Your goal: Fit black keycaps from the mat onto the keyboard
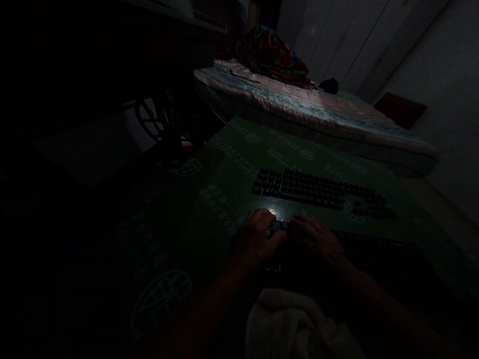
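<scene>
The room is very dark. My left hand point(256, 234) is curled at the left end of a black keyboard point(374, 242), with thumb and forefinger around a few small grey keycaps point(279, 226). Whether it pinches one of them is too dim to tell. From the right, my right hand point(316, 237) reaches over the keyboard, its fingers stretched out towards those same keycaps. Past the hands, many loose dark keycaps point(310, 188) lie in rows, arranged like a keyboard layout. Most of the keyboard's near side is lost in shadow.
Under everything is a green printed surface point(217, 164) with white lettering and globe emblems. A light cloth point(295, 319) lies close to me. Beyond stands a bed point(299, 102) with a patterned red blanket point(277, 57). A dark wheel point(153, 122) shows at left.
</scene>
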Motion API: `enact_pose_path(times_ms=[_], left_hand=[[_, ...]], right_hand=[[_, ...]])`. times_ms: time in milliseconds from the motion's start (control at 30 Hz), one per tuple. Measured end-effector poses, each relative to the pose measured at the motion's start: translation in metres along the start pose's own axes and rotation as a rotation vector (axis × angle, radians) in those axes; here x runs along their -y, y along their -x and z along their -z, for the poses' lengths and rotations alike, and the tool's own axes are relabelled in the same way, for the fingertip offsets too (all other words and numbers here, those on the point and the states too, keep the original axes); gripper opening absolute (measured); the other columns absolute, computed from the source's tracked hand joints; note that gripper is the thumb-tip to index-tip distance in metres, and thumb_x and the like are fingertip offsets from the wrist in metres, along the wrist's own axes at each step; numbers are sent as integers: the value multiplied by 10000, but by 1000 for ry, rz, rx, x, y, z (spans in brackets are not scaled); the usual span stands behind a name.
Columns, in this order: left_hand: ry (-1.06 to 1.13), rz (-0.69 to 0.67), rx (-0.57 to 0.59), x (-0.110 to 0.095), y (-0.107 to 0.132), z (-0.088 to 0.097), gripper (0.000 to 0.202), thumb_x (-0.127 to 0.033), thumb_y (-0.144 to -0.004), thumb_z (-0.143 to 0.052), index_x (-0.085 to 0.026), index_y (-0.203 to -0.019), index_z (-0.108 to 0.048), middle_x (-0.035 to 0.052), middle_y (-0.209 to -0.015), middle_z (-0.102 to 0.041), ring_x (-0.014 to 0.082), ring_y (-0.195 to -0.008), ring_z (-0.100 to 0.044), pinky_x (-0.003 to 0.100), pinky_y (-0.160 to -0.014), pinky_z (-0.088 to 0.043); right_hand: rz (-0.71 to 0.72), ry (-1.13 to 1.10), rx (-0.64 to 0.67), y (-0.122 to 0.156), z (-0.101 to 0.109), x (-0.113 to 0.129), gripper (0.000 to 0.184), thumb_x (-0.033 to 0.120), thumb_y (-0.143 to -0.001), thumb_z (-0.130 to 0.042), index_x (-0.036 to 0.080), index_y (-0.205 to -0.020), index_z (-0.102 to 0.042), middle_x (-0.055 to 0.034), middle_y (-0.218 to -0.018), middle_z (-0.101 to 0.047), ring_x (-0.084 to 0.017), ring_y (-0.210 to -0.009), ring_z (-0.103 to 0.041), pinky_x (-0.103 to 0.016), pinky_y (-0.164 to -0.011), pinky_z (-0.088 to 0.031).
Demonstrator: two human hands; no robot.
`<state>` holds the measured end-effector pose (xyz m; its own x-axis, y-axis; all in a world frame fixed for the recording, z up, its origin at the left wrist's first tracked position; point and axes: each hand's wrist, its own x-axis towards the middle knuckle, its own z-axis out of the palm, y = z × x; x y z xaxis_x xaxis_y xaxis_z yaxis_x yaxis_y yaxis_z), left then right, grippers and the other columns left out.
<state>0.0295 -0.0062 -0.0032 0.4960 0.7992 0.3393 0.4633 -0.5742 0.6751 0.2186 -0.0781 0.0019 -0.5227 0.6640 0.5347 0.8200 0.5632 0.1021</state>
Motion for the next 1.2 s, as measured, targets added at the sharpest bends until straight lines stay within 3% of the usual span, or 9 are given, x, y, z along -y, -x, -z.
enact_pose_path(times_ms=[300, 600, 767, 967, 1100, 1200], left_hand=[[-11, 6, 10, -2, -1, 2, 207, -223, -748, -708, -178, -923, -606, 42, -993, -628, 210, -955, -583, 335, -840, -497], [-12, -1, 1, 0, -1, 0, 221, -225, -745, -713, -186, -936, -609, 41, -1006, -630, 212, -967, -589, 340, -849, -498], [-3, 0, 0, 0, -1, 0, 226, -220, -750, -705, -171, -949, -610, 48, -1008, -631, 208, -957, -584, 341, -849, -493], [0, 9, 1, -2, -1, 2, 147, -230, -754, -698, -190, -866, -612, 30, -966, -631, 194, -928, -592, 324, -830, -493], [7, 1, 0, -2, -2, 3, 152, -216, -750, -696, -185, -874, -615, 35, -957, -637, 198, -924, -593, 328, -827, -496], [11, -7, -6, 0, -2, 1, 155, -224, -758, -685, -192, -895, -619, 37, -968, -636, 196, -936, -593, 331, -840, -498]], right_hand=[[-76, -89, -91, 6, -5, 4, 242, 252, -947, -442, 149, -993, -657, -133, -1081, -677, -235, -1187, -547, -383, -885, -546], [-105, 34, 9, 5, -2, 10, 264, 234, -944, -427, 169, -1007, -675, -128, -1127, -669, -247, -1165, -564, -398, -871, -535], [-104, 177, 21, 6, 1, 23, 267, 207, -936, -446, 149, -1105, -645, -136, -1197, -647, -295, -1249, -491, -474, -970, -433], [-145, 261, 118, 2, 3, 31, 292, 367, -929, -498, 184, -1086, -663, -84, -1229, -641, -311, -1230, -499, -513, -1059, -329], [-190, 229, 130, 4, 0, 34, 331, 365, -935, -478, 164, -1147, -634, -107, -1258, -621, -321, -1234, -496, -530, -1033, -354], [-245, 148, 30, 9, 0, 27, 291, 291, -935, -465, 171, -1142, -630, -129, -1214, -640, -280, -1193, -539, -489, -987, -420]])
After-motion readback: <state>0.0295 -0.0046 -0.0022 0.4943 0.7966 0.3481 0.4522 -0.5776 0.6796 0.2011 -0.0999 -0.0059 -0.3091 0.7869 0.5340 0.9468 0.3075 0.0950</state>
